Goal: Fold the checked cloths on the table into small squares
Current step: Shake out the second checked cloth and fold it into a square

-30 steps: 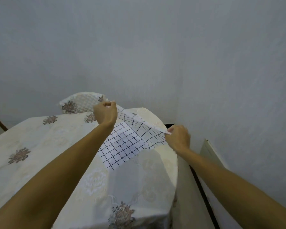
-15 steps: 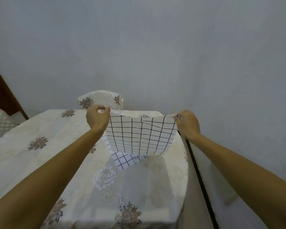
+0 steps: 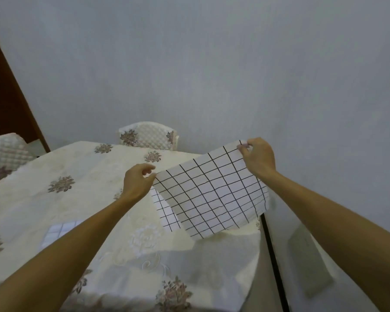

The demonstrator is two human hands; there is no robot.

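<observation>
A white cloth with a black checked grid (image 3: pixel 212 192) hangs in the air above the table's right end. My left hand (image 3: pixel 137 182) pinches its near-left top corner. My right hand (image 3: pixel 258 157) pinches the far-right top corner, held higher. The cloth slopes up to the right and its lower part droops toward the table. A second checked cloth (image 3: pixel 60 230) lies flat on the tablecloth, partly hidden under my left forearm.
The table (image 3: pixel 81 176) wears a cream floral tablecloth. A quilted chair back (image 3: pixel 149 136) stands at the far side and another (image 3: pixel 2 152) at the left. A grey wall runs close along the right, with a dark gap beside the table's edge.
Both hands have carried the cloth to the right and spread it wider. My right hand has risen above my left. The view has swung left, showing the second cloth.
</observation>
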